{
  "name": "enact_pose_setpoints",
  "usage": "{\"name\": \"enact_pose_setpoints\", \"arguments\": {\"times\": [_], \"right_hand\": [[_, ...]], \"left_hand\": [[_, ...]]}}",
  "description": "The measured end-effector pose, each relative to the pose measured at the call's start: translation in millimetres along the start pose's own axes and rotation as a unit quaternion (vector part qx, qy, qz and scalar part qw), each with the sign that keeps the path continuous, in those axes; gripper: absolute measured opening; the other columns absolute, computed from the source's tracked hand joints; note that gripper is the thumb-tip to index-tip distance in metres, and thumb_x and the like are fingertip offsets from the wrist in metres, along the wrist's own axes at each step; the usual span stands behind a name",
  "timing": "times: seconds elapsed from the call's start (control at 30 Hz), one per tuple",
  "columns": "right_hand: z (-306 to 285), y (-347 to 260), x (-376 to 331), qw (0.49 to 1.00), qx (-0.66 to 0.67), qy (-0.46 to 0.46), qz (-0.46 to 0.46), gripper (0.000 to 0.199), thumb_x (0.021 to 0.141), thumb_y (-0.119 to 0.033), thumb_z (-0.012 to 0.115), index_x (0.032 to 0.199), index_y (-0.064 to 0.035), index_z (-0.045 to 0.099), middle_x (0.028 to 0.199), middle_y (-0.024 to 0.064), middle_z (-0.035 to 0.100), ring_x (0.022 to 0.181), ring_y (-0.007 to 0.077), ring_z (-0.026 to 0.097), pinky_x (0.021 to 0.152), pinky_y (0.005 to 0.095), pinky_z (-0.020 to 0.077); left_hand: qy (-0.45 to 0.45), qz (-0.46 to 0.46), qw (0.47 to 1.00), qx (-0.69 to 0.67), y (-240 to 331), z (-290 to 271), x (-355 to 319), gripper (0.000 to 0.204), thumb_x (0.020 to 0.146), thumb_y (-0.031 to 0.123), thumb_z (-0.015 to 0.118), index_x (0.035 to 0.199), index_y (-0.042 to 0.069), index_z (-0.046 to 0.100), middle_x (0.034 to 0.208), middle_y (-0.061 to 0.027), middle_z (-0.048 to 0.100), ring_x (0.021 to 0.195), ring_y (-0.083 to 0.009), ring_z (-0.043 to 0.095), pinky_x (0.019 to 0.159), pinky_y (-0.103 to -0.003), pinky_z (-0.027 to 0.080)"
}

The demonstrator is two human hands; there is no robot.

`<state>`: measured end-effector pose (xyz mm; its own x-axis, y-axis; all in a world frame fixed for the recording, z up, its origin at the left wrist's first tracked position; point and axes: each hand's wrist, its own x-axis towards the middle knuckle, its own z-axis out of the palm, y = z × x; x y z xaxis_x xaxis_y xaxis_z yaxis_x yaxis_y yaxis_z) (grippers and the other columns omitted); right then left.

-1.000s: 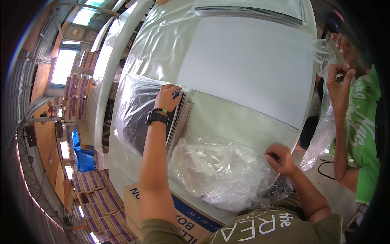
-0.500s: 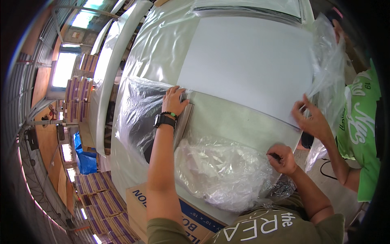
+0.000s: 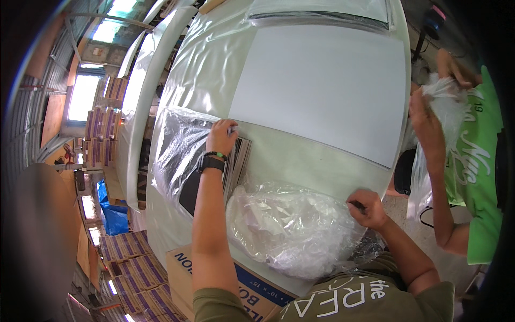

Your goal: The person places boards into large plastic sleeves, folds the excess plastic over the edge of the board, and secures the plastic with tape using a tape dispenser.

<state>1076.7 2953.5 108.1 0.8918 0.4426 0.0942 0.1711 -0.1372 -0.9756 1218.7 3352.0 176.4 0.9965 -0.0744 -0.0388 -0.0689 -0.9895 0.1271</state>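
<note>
My left hand point(image 3: 222, 137) is closed at the corner of a stack of dark flat sheets point(image 3: 194, 190), pinching the edge of the clear plastic bag point(image 3: 179, 131) that partly covers it. The stack's layered edges show beside my wrist. My right hand point(image 3: 367, 209) is curled at the table's near right edge. Something small and dark shows inside its fingers, too little to name. Between my arms lies a crumpled heap of clear plastic point(image 3: 292, 228). Beyond, a large pale grey sheet point(image 3: 322, 88) lies flat on the table.
On the right a co-worker in a green shirt point(image 3: 475, 177) holds bunched clear plastic point(image 3: 448, 96) in both hands. Another plastic-wrapped flat stack point(image 3: 322, 16) lies at the far end. A cardboard box point(image 3: 179, 268) stands by the near edge; stacked cartons point(image 3: 134, 263) are at left.
My left hand has curled its fingers on the plastic at the stack's corner. The co-worker's hands have left the pale sheet's side, drawing the clear plastic away to the right.
</note>
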Motion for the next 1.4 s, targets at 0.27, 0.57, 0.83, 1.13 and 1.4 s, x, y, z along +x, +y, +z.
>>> {"name": "enact_pose_setpoints", "arguments": {"times": [0.27,0.57,0.83,1.13,1.4], "right_hand": [[20.6,-5.0,-11.7,0.999,0.024,-0.035,0.01,0.006,0.07,-0.005,0.057,0.075,-0.0006,0.055,0.062,0.0083,0.056,0.053,0.0162,0.055,0.051,0.0262,0.0431],[5.4,-20.6,-73.8,0.997,-0.051,0.043,-0.045,0.016,0.074,-0.01,0.056,0.087,-0.0006,0.057,0.075,0.0123,0.059,0.066,0.0188,0.056,0.063,0.0284,0.0449],[-79.6,102.6,-426.1,0.852,-0.34,0.007,0.398,0.024,0.073,-0.022,0.053,0.089,-0.005,0.06,0.09,0.0153,0.059,0.083,0.0306,0.057,0.073,0.04,0.0445],[-97.5,132.5,-788.2,0.61,0.051,0.442,0.656,0.02,0.076,-0.016,0.054,0.085,-0.0005,0.062,0.073,0.0096,0.063,0.061,0.0192,0.06,0.055,0.0325,0.0498],[-103.9,147.2,-925.5,0.615,0.201,0.545,0.534,0.019,0.077,-0.012,0.053,0.09,-0.0006,0.059,0.073,0.0108,0.063,0.06,0.0202,0.061,0.053,0.0315,0.0495]], "left_hand": [[0.266,-0.041,0.963,0.001,26.0,-32.5,-57.6,0.059,0.07,0.019,0.064,0.123,0.009,0.039,0.132,-0.0155,0.03,0.121,-0.0321,0.028,0.098,-0.042,0.026],[0.655,0.094,0.748,-0.058,165.6,-177.8,-210.5,0.022,0.081,0.005,0.043,0.098,0.0,0.055,0.115,-0.0177,0.048,0.104,-0.0278,0.049,0.086,-0.035,0.041],[0.606,0.128,0.6,-0.506,334.1,-166.0,-299.1,0.026,0.082,0.006,0.045,0.106,-0.006,0.045,0.108,-0.0166,0.049,0.1,-0.0244,0.048,0.083,-0.034,0.04],[0.014,0.483,0.582,-0.654,591.3,-91.5,-345.5,0.012,0.075,0.002,0.049,0.083,-0.006,0.052,0.081,-0.0126,0.052,0.074,-0.017,0.049,0.069,-0.025,0.041],[-0.321,0.745,0.583,-0.051,880.5,108.4,-499.0,0.046,0.077,0.031,0.057,0.114,0.006,0.046,0.113,-0.0152,0.05,0.101,-0.0271,0.05,0.084,-0.035,0.041]]}}
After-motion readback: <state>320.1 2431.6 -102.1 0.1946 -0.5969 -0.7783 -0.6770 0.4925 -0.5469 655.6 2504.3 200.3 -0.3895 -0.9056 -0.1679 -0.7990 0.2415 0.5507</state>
